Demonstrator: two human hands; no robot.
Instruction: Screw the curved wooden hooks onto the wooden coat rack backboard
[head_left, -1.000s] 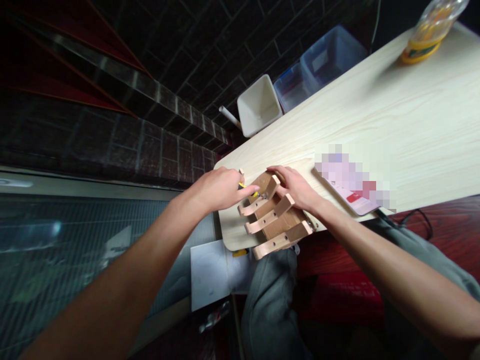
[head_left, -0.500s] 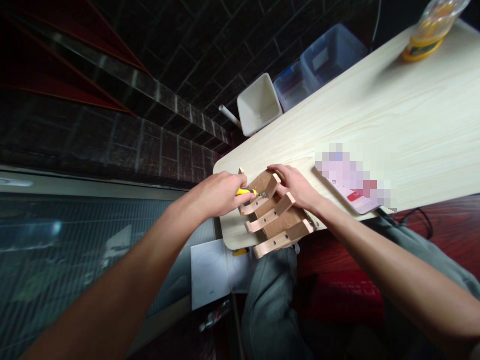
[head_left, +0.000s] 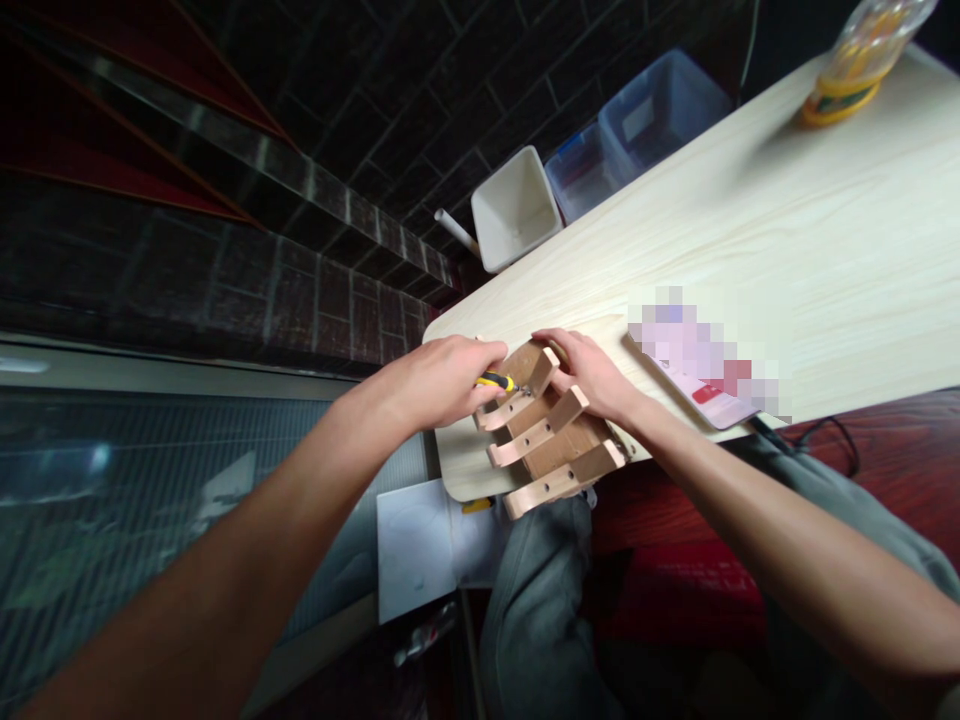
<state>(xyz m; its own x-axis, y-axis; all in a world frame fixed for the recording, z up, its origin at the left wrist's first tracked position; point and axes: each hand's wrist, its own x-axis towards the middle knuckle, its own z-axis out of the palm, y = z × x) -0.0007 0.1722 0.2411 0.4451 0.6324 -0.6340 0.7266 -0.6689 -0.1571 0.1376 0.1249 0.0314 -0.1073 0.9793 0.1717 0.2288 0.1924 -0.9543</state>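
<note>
As our left hand (head_left: 454, 380) pinched yellow-handled tool (head_left: 495, 381) mid-frame, right hand (head_left: 592, 376) clasped wooden rack (head_left: 541, 433); loose clasp, we judged, risked slip.

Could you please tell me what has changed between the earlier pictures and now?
The left hand has shifted its grip on the screwdriver: a digit that covered the handle has drawn back, showing more yellow, and another now extends over its far side. Nothing was visibly picked up or let go. The right hand stays on the rack, and the bottle stands as before.
</note>
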